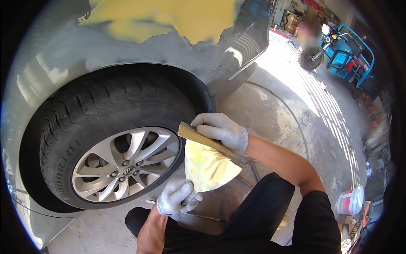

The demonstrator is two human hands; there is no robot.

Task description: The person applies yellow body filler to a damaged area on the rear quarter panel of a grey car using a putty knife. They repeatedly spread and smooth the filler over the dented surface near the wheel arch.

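Snugly, the tire (105, 111) bounds the work from nine to eleven o'clock of the hands, its rim edge just beside the putty sheet (207, 167). Wider room lies from one to three o'clock, where the concrete floor (253, 120) stretches away, crossed by a dark hose (292, 111); the person's dark-clad leg (264, 205) closes off five o'clock.

The sheet sits slightly below the middle of the view, pale yellow, smeared, creased toward its four o'clock side and rounded along its lower edge. The left hand (174, 197), gloved, has a narrow grip on its seven o'clock corner, thumb in front. The right hand (220, 130), also gloved, has its grip closed on a flat tan spreader (205, 139) that slants from ten to four o'clock across the sheet's top edge. Yellow putty (182, 19) coats the car panel (177, 53) at twelve o'clock, cut off by the picture's rim.

Some left fingertips are hard to make out, and the right fingers cover part of the spreader. At one o'clock, a blurred patch hides something beside a blue three-wheeler (340, 59)
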